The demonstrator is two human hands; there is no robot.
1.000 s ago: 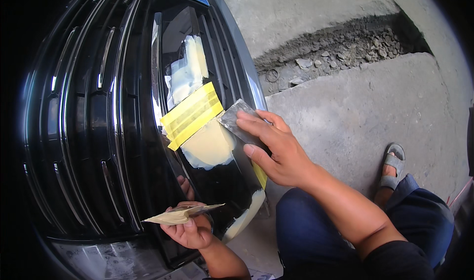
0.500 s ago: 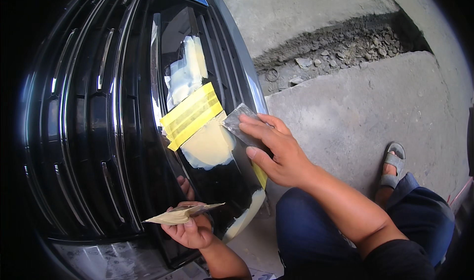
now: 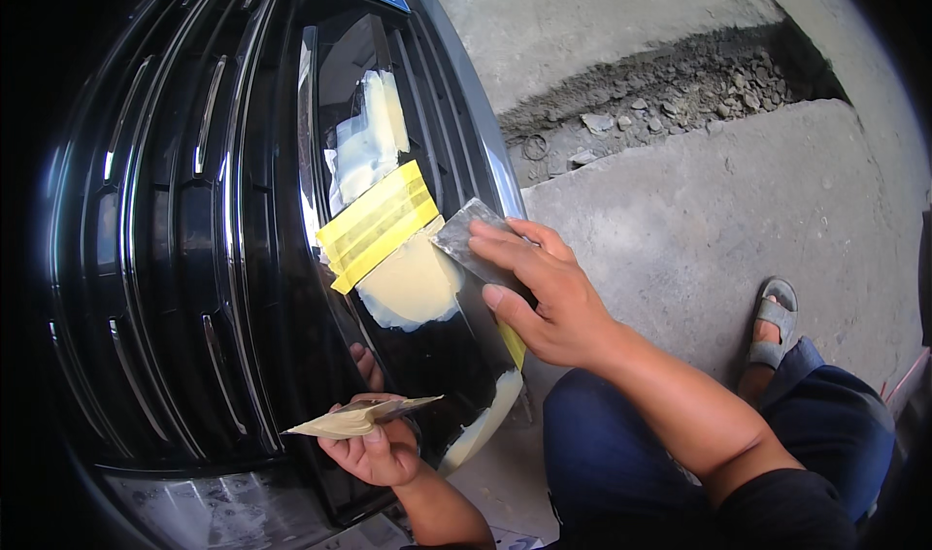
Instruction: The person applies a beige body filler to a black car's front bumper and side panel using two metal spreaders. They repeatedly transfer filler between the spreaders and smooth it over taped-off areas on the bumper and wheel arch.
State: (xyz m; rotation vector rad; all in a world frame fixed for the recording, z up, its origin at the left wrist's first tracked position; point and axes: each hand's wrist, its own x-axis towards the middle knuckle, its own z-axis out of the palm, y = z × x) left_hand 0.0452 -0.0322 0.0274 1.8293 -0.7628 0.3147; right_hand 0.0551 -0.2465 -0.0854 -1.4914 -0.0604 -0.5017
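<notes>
In my right hand (image 3: 549, 293), a flat grey metal putty scraper (image 3: 461, 228) is gripped between fingers and thumb. Its left corner meets the edge of a cream putty patch (image 3: 413, 283) on the glossy black bumper (image 3: 427, 356). Yellow masking tape (image 3: 381, 222) crosses the panel just above that patch. Low on the bumper, my left hand (image 3: 379, 453) is closed around a thin flat putty board (image 3: 340, 420) with cream putty heaped on it. The board's underside and some left fingers are hidden.
More putty (image 3: 364, 137) covers the panel beyond the tape, and another smear (image 3: 485, 424) lies at the lower corner. A ribbed black grille (image 3: 184, 220) fills the left side. At right, a rubble-filled trench (image 3: 670, 103) cuts the concrete floor (image 3: 699, 220).
The scraper in my right hand has shifted very slightly up and left at the putty's edge. My left hand and the putty board look nearly still.
</notes>
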